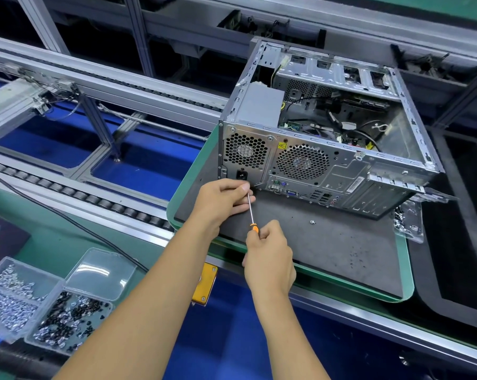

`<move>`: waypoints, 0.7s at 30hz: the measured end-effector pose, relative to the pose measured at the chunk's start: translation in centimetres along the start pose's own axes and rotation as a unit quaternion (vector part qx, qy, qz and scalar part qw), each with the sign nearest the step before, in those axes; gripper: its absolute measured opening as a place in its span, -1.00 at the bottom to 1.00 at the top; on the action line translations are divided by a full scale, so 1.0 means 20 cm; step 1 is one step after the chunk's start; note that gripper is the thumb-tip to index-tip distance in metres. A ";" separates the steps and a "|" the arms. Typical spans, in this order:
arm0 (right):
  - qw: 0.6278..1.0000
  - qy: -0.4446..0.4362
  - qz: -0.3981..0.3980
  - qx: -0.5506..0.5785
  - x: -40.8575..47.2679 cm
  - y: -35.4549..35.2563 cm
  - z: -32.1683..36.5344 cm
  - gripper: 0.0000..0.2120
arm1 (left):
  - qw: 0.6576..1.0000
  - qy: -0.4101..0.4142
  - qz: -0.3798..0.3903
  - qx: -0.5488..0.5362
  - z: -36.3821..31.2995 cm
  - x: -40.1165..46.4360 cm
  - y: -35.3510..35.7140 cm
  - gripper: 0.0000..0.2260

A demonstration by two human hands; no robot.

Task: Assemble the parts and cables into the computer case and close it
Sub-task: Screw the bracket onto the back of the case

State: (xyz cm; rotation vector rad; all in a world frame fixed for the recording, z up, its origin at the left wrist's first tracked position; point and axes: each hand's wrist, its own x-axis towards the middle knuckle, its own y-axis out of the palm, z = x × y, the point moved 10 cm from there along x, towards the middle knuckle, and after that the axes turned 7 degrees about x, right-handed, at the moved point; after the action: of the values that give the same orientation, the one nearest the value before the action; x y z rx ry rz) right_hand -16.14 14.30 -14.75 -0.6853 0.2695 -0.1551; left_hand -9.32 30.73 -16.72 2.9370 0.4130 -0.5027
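Observation:
An open grey computer case [341, 171] lies on its side on a dark mat [341, 248], its rear panel facing me and cables and boards showing inside. The power supply [259, 108] sits in its left corner. My right hand [269, 259] grips the orange handle of a thin screwdriver [250, 212]. The shaft slants up to the lower edge of the rear panel below the power socket. My left hand [223, 200] pinches the shaft near its tip, right at the panel. A loose screw [311, 222] lies on the mat.
Clear plastic boxes of silver screws [9, 294] and dark screws [67, 322] stand at the lower left, one lid open. A bag of screws [407, 220] lies right of the case. A roller conveyor [94, 198] runs along the left. A black cable [67, 218] crosses the green bench.

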 end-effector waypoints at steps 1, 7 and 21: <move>1.000 -0.002 -0.002 0.001 0.00 0.00 0.00 -0.77 | 1.000 0.000 -0.001 -0.003 0.00 0.00 0.00 -0.93; 1.000 -0.012 -0.004 0.014 0.01 0.00 0.00 -0.77 | 1.000 0.015 0.000 0.009 0.00 0.01 0.00 -0.89; 0.999 -0.005 -0.015 0.028 0.03 -0.03 -0.03 -0.77 | 0.995 -0.010 0.092 0.025 -0.01 0.02 0.04 -0.85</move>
State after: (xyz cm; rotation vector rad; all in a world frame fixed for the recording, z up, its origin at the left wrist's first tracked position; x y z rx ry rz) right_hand -15.75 13.40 -14.89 -0.6349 0.2451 -0.1869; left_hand -8.73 30.11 -16.56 2.9749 0.1261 -0.5235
